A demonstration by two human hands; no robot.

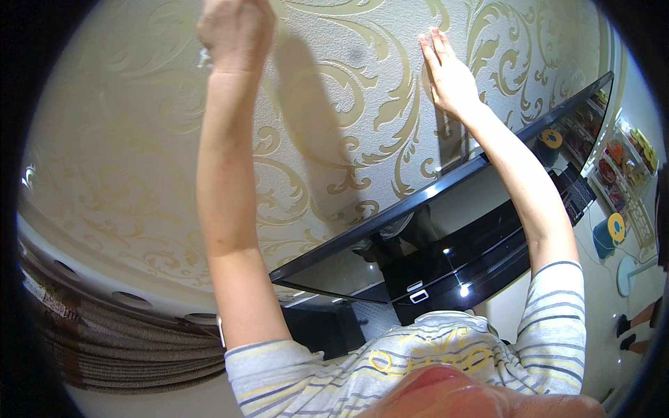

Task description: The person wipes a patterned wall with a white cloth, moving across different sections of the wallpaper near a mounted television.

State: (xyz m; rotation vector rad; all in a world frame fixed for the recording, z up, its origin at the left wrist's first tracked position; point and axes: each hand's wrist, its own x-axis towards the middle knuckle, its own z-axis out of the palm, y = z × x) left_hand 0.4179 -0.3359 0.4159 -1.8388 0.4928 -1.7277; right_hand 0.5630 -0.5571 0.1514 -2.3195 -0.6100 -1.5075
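A cream wall with raised gold scroll-patterned wallpaper (387,109) fills the view before me. My left hand (238,34) is raised against it at the top edge, curled into a fist. A small white item (204,58) pokes out beside that hand; most of it is hidden, so its kind is unclear. My right hand (452,78) lies on the wallpaper with fingers stretched out, slightly apart and holding nothing. Under my right forearm is the top edge of a flat-screen television (428,192). Shadows of both arms fall on the wall.
A glossy black cabinet (470,292) with white handles stands below the television. Brown curtains (136,345) hang at left. On the right are a blue bin (605,237) with a yellow lid, shelves (624,172) of mixed goods, and another person's legs (640,321).
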